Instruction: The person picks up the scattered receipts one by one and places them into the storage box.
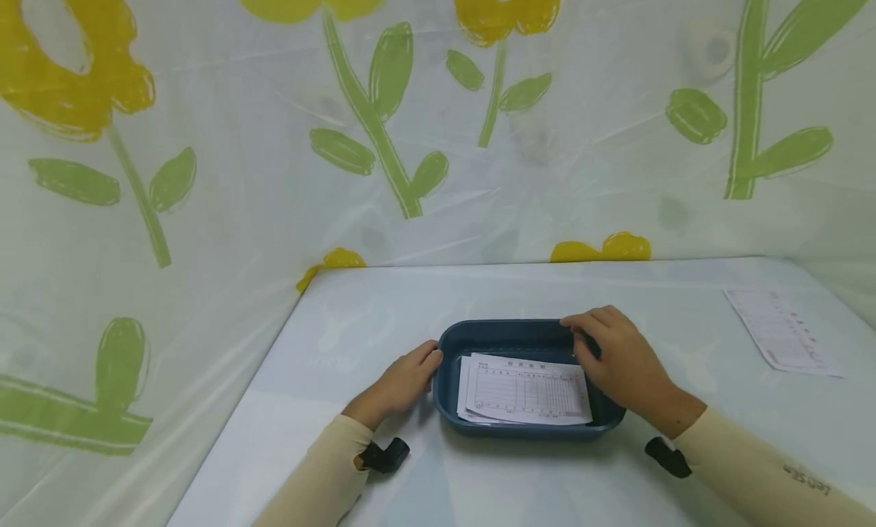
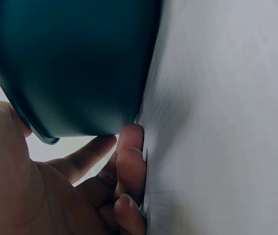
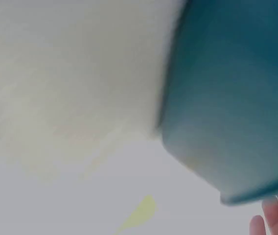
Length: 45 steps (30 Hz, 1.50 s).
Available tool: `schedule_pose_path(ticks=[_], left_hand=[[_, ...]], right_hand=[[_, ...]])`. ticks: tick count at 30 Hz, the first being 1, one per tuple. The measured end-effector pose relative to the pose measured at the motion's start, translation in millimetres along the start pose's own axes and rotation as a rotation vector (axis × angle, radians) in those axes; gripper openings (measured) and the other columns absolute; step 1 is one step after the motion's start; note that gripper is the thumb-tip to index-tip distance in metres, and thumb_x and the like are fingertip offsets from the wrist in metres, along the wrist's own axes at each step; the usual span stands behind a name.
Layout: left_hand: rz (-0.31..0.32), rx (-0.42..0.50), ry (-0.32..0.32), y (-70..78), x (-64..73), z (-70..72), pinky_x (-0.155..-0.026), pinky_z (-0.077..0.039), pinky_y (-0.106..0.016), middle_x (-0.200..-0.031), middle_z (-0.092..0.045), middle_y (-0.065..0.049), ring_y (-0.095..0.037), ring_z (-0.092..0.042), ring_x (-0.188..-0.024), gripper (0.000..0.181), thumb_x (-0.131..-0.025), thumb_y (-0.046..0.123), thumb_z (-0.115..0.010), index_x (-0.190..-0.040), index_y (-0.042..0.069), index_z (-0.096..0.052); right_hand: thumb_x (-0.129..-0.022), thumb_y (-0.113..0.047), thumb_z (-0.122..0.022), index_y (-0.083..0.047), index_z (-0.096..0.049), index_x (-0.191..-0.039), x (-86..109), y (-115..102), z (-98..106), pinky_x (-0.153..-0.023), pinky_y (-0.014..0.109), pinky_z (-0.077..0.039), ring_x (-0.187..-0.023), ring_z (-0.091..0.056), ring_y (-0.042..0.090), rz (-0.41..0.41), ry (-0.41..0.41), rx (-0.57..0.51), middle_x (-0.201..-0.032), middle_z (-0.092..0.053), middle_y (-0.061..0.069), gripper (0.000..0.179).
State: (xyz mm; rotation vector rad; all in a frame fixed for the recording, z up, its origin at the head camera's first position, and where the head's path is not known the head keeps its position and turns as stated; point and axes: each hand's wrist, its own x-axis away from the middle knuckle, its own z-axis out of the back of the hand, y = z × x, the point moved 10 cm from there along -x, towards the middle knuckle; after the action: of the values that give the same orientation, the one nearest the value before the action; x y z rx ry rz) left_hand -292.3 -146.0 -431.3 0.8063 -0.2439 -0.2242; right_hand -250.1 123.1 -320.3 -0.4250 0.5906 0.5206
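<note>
A dark blue plastic tray [image 1: 516, 430] with rounded corners sits on the white table. Inside it lies a small stack of printed paper forms [image 1: 530, 390], slightly fanned at the left. My left hand [image 1: 404, 382] grips the tray's left end, its thumb at the rim; the left wrist view shows the other fingers [image 2: 130, 169] low beside the tray's wall, near the tabletop. At the back right corner, my right hand [image 1: 619, 360] holds the rim, thumb on the inner side. Only some right fingertips [image 3: 273, 215] show beyond the rim in the blurred right wrist view.
A separate printed sheet [image 1: 783, 333] lies flat at the table's far right. Behind the table [image 1: 383, 306] hangs a pale curtain [image 1: 602, 131] with yellow flowers and green leaves. Black wrist mounts [image 1: 385, 455] stick out from both sleeves.
</note>
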Motion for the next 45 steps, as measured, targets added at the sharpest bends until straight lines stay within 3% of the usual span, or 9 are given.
schedule_pose_path(ticks=[9, 18, 34, 45], left_hand=[[0.009, -0.010, 0.008, -2.3, 2.5, 2.1, -0.072, -0.043, -0.035, -0.083, -0.059, -0.002, -0.017, -0.056, -0.077, 0.038, -0.106, 0.043, -0.031, -0.126, 0.021, -0.056], [-0.016, -0.004, 0.003, 0.8, -0.3, -0.2, -0.073, -0.044, -0.036, -0.085, -0.059, -0.002, -0.017, -0.056, -0.078, 0.041, -0.106, 0.044, -0.032, -0.128, 0.020, -0.056], [-0.008, -0.002, 0.010, 1.8, 0.5, 1.0, -0.071, -0.044, -0.035, -0.085, -0.059, -0.002, -0.017, -0.056, -0.078, 0.039, -0.106, 0.043, -0.032, -0.127, 0.020, -0.056], [-0.012, -0.001, 0.004, 1.5, 0.4, 0.3, -0.071, -0.044, -0.036, -0.087, -0.060, -0.002, -0.017, -0.056, -0.079, 0.041, -0.106, 0.046, -0.032, -0.128, 0.020, -0.055]], right_hand=[[-0.086, 0.000, -0.069, -0.004, -0.066, -0.117, 13.8, 47.1, 17.7, -0.092, 0.057, -0.048, -0.111, -0.052, 0.037, -0.162, -0.031, 0.049, -0.114, -0.063, 0.019, 0.032], [-0.090, -0.006, -0.064, 0.002, -0.057, -0.129, 24.7, 100.5, 19.7, -0.095, 0.067, -0.041, -0.117, -0.044, 0.049, -0.342, -0.161, 0.048, -0.127, -0.053, 0.030, 0.040], [-0.095, -0.014, -0.056, 0.007, -0.040, -0.145, 38.7, 166.5, 30.4, -0.101, 0.073, -0.029, -0.124, -0.033, 0.062, -0.486, -0.299, 0.076, -0.140, -0.040, 0.041, 0.056], [-0.099, -0.018, -0.054, 0.008, -0.034, -0.148, 51.0, 189.5, 42.3, -0.100, 0.074, -0.026, -0.126, -0.029, 0.065, -0.519, -0.333, 0.077, -0.141, -0.036, 0.044, 0.058]])
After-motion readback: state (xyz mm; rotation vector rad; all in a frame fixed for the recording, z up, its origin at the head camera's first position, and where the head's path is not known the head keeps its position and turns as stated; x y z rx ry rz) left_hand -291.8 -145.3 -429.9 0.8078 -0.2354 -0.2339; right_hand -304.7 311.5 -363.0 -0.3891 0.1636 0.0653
